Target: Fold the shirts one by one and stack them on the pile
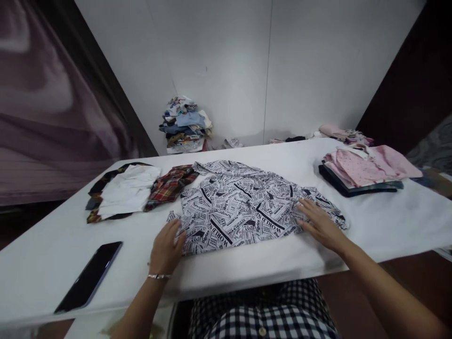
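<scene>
A white shirt with black newspaper print lies spread on the white-covered table, its collar end toward the far side. My left hand rests at the shirt's near left corner, fingers stretched over the cloth edge. On the right side, my right hand lies on the fabric near the sleeve, its fingers apart. Neither hand grips the cloth. The shirt's underside is hidden.
A dark phone lies at the table's near left. Behind it are white folded cloth and a red plaid garment. Folded clothes topped by a pink shirt sit at right. A clothes heap rises beyond the far edge.
</scene>
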Demonstrator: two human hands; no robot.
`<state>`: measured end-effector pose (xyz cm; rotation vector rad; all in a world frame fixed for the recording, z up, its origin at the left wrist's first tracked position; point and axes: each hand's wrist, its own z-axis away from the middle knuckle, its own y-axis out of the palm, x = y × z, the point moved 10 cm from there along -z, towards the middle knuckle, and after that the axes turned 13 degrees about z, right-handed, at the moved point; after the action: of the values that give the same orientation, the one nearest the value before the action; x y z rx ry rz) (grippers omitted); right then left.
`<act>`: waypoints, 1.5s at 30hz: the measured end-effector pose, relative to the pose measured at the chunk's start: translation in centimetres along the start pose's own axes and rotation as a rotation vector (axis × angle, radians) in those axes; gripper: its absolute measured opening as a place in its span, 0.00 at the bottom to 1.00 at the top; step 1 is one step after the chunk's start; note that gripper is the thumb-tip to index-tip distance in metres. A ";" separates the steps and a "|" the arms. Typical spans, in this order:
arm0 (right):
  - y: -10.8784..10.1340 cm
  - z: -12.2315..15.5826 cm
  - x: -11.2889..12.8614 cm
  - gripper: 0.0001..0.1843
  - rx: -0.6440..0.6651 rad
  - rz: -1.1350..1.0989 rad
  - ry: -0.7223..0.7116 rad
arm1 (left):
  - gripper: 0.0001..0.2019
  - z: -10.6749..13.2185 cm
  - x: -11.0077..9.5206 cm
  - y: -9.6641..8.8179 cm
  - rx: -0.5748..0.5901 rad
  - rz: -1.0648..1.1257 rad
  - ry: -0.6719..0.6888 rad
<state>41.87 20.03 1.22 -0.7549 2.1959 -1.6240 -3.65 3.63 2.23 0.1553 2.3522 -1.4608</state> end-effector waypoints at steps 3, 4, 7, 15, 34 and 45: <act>4.1 0.9 -1.0 0.32 0.148 0.071 0.078 | 0.25 0.9 -0.9 3.4 0.200 -0.025 0.000; 5.0 1.3 -1.6 0.32 0.172 0.077 0.097 | 0.26 1.3 -0.6 4.5 0.262 -0.047 -0.035; 5.8 1.7 -2.7 0.32 0.206 0.005 0.113 | 0.30 2.0 0.4 6.2 0.357 -0.093 -0.117; 0.6 -8.3 -4.3 0.23 0.015 -0.213 0.312 | 0.32 1.9 1.0 6.4 0.370 -0.107 -0.129; 0.2 -17.3 1.1 0.13 0.034 -0.684 0.313 | 0.25 0.6 -1.3 2.7 0.112 0.171 -0.081; -1.9 0.3 17.2 0.11 0.078 -0.458 -0.601 | 0.16 -5.4 -17.2 8.3 0.248 0.743 0.091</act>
<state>28.50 9.48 4.03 -1.5682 1.5939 -1.3946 13.29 13.87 3.63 1.0489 1.8342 -1.3455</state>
